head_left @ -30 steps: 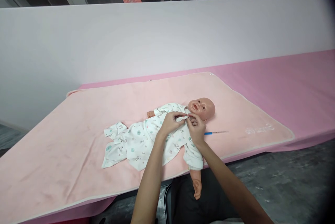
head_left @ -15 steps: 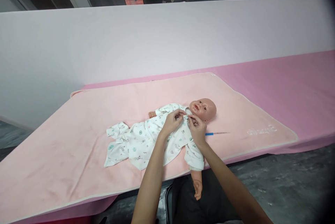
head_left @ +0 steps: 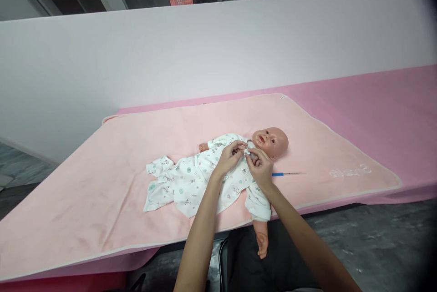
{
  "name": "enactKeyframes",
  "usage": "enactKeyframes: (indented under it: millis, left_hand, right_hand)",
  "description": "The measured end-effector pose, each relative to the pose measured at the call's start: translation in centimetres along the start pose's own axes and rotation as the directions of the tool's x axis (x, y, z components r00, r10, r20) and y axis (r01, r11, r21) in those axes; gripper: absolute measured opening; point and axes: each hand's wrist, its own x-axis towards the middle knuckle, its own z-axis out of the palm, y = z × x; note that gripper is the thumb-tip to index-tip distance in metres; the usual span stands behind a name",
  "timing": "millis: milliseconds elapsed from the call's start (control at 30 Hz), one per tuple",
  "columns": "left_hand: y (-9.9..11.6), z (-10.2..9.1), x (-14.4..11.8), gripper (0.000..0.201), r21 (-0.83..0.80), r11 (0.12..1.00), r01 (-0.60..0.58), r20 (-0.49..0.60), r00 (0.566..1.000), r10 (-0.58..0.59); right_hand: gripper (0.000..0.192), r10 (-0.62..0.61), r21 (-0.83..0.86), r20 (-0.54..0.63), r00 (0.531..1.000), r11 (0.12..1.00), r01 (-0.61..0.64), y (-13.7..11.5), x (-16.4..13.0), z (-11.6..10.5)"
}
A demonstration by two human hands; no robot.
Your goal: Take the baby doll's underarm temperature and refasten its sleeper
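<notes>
A baby doll [head_left: 273, 142] lies on its back, head to the right, dressed in a white printed top [head_left: 235, 187] and matching trousers [head_left: 186, 187]. At the doll's neckline my left hand [head_left: 231, 155] pinches the edge of the top. Close beside it, my right hand [head_left: 260, 164] is also closed on the top's collar edge, thumb and forefinger together. The small fastening between my fingertips is too small to make out. One doll arm hangs over the table's front edge.
A peach blanket [head_left: 129, 219] lies under the doll, over a pink table cover [head_left: 382, 114]. A thin blue-handled stick [head_left: 278, 174] lies right of my right hand. Behind the table stands a white wall [head_left: 218, 51] with a window above.
The view has shifted slightly, so everything sits a little further right. Both hands stay at the neckline, fingers still pinching the top.
</notes>
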Motion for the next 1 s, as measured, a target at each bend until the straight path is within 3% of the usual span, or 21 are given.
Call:
enactKeyframes:
  millis: [233, 433, 667, 767, 867, 1000]
  left_hand:
    - [0.2, -0.3, -0.2, 0.022, -0.072, 0.997, 0.013, -0.010, 1.000, -0.014]
    - [0.0, -0.4, -0.4, 0.023, 0.001, 1.000, 0.014, -0.056, 0.998, -0.014]
    - [0.4, -0.4, -0.4, 0.023, -0.053, 0.998, 0.014, -0.019, 1.000, -0.015]
    - [0.9, -0.1, -1.9, 0.029, 0.168, 0.983, -0.068, -0.045, 0.996, 0.077]
    - [1.1, 0.2, -4.5, 0.040, 0.498, 0.854, -0.154, -0.076, 0.973, 0.219]
    - [0.4, 0.6, -7.8, 0.036, 0.688, 0.715, -0.124, -0.220, 0.903, 0.369]
  right_hand:
    - [0.018, 0.020, 0.039, 0.001, 1.000, 0.999, -0.020, 0.0, 0.0, 0.0]
    - [0.021, 0.036, 0.081, 0.000, 0.999, 0.996, -0.036, 0.5, -0.1, 0.0]
    - [0.021, -0.001, 0.040, -0.024, 1.000, 0.999, 0.002, 0.4, -0.1, -0.3]
    - [0.022, -0.028, -0.029, -0.075, 0.997, 0.999, 0.026, 0.5, -0.2, -0.3]
    - [0.021, -0.068, -0.120, -0.089, 0.994, 0.991, 0.057, 0.6, -0.2, -0.2]
    - [0.023, -0.170, -0.182, -0.060, 0.984, 0.971, 0.156, 0.1, -0.3, -0.1]
